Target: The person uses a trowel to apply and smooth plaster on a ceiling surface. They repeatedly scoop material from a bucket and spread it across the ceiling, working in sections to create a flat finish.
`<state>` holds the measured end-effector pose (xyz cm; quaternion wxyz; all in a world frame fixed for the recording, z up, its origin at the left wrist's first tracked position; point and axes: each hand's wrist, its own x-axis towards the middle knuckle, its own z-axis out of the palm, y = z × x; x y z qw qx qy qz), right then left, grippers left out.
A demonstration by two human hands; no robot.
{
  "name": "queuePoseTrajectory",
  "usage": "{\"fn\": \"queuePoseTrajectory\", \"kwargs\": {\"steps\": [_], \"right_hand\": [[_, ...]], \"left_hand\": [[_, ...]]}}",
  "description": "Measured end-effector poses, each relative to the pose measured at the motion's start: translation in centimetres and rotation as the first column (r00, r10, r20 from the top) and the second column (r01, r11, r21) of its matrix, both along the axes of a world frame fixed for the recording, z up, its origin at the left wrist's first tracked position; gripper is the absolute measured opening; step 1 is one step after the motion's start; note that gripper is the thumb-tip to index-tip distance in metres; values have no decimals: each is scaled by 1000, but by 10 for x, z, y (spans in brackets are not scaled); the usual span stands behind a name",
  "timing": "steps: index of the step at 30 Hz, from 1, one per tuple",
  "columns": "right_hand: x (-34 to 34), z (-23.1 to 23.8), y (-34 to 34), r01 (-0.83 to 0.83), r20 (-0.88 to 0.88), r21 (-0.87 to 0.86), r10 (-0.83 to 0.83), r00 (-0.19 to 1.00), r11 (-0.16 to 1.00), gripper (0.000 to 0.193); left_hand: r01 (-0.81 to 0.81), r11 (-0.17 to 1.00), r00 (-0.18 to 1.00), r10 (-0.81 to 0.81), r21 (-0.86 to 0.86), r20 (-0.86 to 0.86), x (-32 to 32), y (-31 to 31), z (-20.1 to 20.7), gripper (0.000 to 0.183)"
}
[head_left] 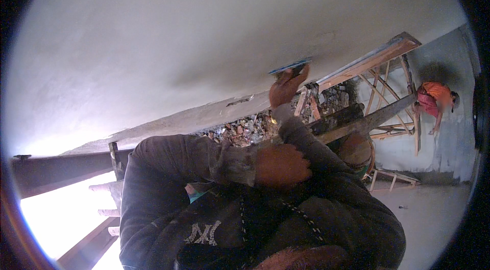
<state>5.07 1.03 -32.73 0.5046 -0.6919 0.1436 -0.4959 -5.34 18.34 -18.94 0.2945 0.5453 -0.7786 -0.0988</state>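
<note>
My right hand (287,88) reaches forward, fingers wrapped round the grip of a flat plastering trowel (291,65). The trowel's thin bluish blade lies against, or very close to, the grey plastered wall (194,30). My left hand (282,166) crosses in front of my chest, next to my right forearm. It is somewhat blurred and looks curled closed; whatever it may hold is hidden. Smooth, slightly damp-looking plaster surrounds the blade, with darker patches near it.
Rubble (245,129) lies below the wall's lower edge. A long wooden plank (372,116) runs off to the right beside a bamboo scaffold (383,91) and board (370,63). Another person (434,97) in orange bends near the far right wall. Bright light enters at lower left beside a dark beam (66,170).
</note>
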Motion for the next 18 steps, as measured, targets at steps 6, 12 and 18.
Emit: {"fn": "queuePoseTrajectory", "kwargs": {"steps": [6,12,18], "right_hand": [[14,64,50,111,0,-463,-126,992,879,62],[12,50,37,21,86,-14,-20,996,1000,62],[18,106,51,142,49,-345,-133,990,928,61]], "left_hand": [[5,996,997,2,89,-79,-4,2,-6,14],[15,1000,999,-16,-15,-49,4,2,7,13],[49,997,998,-46,52,-43,3,-3,0,12]]}}
